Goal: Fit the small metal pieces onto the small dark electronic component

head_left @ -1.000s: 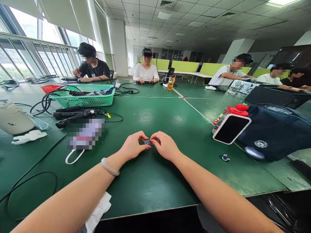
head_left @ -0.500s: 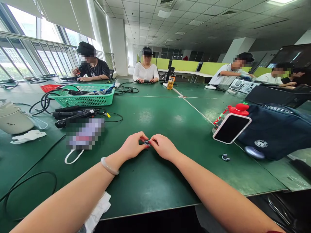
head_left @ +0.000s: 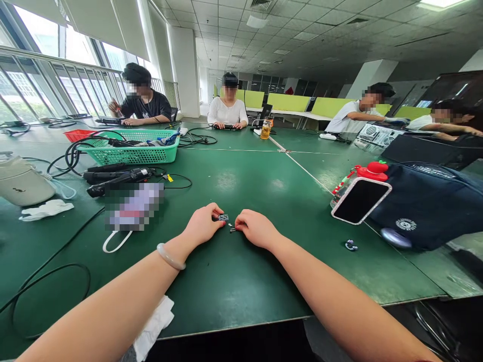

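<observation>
My left hand (head_left: pixel 204 225) rests on the green table (head_left: pixel 241 281), its fingers pinched on a small dark circuit board (head_left: pixel 223 217). My right hand (head_left: pixel 256 229) lies just to the right with the fingers curled, its fingertips at a tiny dark part (head_left: pixel 231 230) on the table surface. The two hands are a little apart. A pale bangle (head_left: pixel 170 257) circles my left wrist.
A phone (head_left: pixel 360 200) leans on a red-capped bottle and dark bag (head_left: pixel 426 201) at right; an earbud (head_left: pixel 350 245) lies nearby. At left are a green basket (head_left: pixel 132 148), black tools and cables (head_left: pixel 113 177), a white glove (head_left: pixel 45 209). Several people sit across the table.
The hands were joined around the small board; now they have drawn slightly apart. The left keeps the board, and a tiny part lies by the right fingertips.
</observation>
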Motion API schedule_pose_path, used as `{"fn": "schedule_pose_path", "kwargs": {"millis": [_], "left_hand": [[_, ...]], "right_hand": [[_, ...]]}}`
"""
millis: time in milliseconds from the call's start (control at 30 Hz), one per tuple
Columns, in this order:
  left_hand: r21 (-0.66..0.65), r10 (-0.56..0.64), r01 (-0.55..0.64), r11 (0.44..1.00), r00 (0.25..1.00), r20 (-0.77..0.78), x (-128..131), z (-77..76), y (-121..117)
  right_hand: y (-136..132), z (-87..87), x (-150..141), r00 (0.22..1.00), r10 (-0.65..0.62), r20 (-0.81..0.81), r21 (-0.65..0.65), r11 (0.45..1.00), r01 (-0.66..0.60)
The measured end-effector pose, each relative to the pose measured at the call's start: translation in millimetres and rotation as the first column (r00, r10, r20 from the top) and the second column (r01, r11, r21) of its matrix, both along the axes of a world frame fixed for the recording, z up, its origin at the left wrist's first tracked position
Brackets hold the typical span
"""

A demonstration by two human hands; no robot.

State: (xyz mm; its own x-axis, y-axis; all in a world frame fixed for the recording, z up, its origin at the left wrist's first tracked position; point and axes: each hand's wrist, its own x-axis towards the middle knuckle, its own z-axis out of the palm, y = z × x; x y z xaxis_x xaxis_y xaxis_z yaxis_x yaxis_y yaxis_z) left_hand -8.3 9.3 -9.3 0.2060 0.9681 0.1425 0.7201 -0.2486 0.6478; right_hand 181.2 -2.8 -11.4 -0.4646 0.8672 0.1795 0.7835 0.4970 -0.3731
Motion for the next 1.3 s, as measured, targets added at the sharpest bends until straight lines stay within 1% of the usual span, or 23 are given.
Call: {"fn": "schedule_pose_path", "kwargs": {"millis": [200, 367, 500, 667, 800, 1000, 1200, 1300], "left_hand": [[-0.003, -0.007, 0.007, 1.0, 1.0, 0.0, 0, -2.8, 1], [0.0, -0.003, 0.003, 1.0, 1.0, -0.008, 0, -1.0, 0], [0.006, -0.015, 0.015, 1.0, 1.0, -0.02, 0, 0.8, 0], [-0.008, -0.034, 0.033, 0.999, 0.999, -0.04, 2, 4.3, -3], [-0.005, -0.077, 0.077, 0.997, 0.996, -0.038, 4, 7.1, -5], [0.003, -0.113, 0.113, 0.994, 0.993, -0.033, 7, 12.2, -9], [0.021, -0.126, 0.126, 0.992, 0.992, -0.027, 7, 13.7, -10], [0.042, -0.087, 0.089, 0.995, 0.995, -0.048, 6, 12.0, -8]], "right_hand": [[-2, 3.5, -4, 0.999, -0.044, 0.018, 0.041, 0.998, 0.043], [2, -1.4, -12, 0.997, -0.034, 0.071, 0.098, 0.995, 0.027], [4, -4.1, -12, 0.994, -0.03, 0.101, 0.116, 0.993, 0.018], [1, 1.2, -8, 1.0, -0.024, 0.019, 0.141, 0.99, 0.021], [-2, 4.8, -9, 0.999, 0.002, -0.05, 0.164, 0.986, 0.006], [-2, 3.0, -10, 0.998, 0.021, -0.062, 0.169, 0.986, -0.01], [-3, 3.6, -10, 0.993, 0.002, -0.118, 0.152, 0.988, 0.016], [-4, 4.2, -9, 0.989, 0.0, -0.146, 0.144, 0.989, 0.021]]}}
